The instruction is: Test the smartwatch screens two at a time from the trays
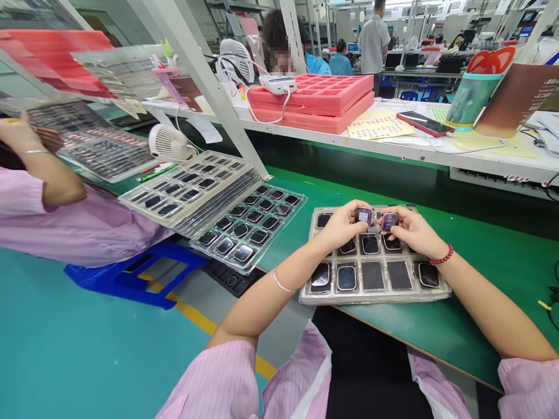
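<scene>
Watch modules (pixel 363 216), one per hand, just above the near tray (pixel 375 299). How do we hold them?

Probably light, stiff, slick glass, so we'd pinch rims. Left hand (pixel 343 226) and right hand (pixel 413 231): each grip's clamped on one.

Containers?

Near tray: modules in pockets. Clear tray (pixel 276 235): rows more. Beyond, we've got pink foam trays (pixel 305 121), contents unclear.
</scene>
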Demonstrator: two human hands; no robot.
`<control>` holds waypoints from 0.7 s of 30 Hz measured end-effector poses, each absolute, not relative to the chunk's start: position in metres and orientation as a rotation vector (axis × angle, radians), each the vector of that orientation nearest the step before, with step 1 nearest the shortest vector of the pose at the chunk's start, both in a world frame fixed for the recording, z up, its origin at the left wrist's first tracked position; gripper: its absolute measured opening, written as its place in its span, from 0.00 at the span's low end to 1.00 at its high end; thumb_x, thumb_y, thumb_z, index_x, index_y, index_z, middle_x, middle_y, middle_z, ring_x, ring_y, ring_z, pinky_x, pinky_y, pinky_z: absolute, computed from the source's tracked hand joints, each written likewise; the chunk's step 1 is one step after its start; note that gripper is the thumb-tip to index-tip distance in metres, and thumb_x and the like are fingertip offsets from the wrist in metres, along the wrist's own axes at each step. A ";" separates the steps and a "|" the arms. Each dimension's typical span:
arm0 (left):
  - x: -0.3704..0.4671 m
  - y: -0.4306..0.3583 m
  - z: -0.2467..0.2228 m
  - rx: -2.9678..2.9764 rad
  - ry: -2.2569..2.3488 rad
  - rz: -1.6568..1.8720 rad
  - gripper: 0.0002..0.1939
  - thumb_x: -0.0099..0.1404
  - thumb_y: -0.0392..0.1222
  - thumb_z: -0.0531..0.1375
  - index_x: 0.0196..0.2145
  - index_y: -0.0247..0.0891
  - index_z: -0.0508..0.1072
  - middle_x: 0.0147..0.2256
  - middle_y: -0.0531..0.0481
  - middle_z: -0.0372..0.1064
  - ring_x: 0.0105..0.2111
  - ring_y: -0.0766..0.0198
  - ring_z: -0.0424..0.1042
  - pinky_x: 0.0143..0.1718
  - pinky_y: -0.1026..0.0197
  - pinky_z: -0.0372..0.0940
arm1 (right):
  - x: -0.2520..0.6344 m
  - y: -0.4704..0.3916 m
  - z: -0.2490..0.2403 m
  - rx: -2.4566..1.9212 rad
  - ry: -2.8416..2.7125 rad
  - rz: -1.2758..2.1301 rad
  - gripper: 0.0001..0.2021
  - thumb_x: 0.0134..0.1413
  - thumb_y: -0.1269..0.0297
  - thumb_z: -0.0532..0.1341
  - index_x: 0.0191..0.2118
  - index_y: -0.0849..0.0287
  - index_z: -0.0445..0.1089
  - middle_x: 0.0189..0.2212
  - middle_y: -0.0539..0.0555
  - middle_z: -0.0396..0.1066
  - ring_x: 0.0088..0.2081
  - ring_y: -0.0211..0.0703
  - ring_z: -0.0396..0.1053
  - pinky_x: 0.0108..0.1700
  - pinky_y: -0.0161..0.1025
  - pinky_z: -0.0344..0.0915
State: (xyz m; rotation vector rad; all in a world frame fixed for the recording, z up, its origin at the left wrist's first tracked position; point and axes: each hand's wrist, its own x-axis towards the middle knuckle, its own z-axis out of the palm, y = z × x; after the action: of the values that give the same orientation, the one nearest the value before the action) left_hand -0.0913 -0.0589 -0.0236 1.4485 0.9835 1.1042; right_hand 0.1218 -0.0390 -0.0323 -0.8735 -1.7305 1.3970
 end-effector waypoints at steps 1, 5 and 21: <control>-0.091 -0.059 -0.024 1.449 0.986 1.107 0.18 0.52 0.30 0.60 0.42 0.35 0.69 0.36 0.51 0.71 0.34 0.69 0.70 0.37 0.65 0.66 | 0.122 -0.039 -0.032 -0.876 -1.733 1.396 0.22 0.47 0.70 0.64 0.51 0.58 0.71 0.45 0.58 0.77 0.38 0.44 0.77 0.34 0.39 0.77; -0.093 -0.059 -0.023 1.378 0.981 1.085 0.22 0.54 0.32 0.62 0.48 0.35 0.71 0.39 0.49 0.72 0.33 0.68 0.72 0.31 0.67 0.64 | 0.123 -0.039 -0.034 -0.895 -1.692 1.420 0.24 0.49 0.71 0.64 0.55 0.56 0.70 0.50 0.59 0.76 0.40 0.45 0.77 0.37 0.41 0.78; -0.100 -0.054 -0.028 1.251 0.850 0.983 0.37 0.57 0.49 0.69 0.62 0.39 0.65 0.41 0.45 0.73 0.29 0.67 0.74 0.25 0.67 0.61 | 0.132 -0.029 -0.033 -0.815 -1.450 1.685 0.21 0.48 0.55 0.74 0.47 0.57 0.78 0.32 0.51 0.75 0.22 0.31 0.64 0.24 0.31 0.69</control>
State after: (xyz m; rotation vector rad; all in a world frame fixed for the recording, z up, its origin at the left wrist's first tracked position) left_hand -0.1003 -0.0538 -0.0279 1.2511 0.8502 0.9832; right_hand 0.1318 -0.0286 -0.0332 -0.8154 -1.4499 1.6851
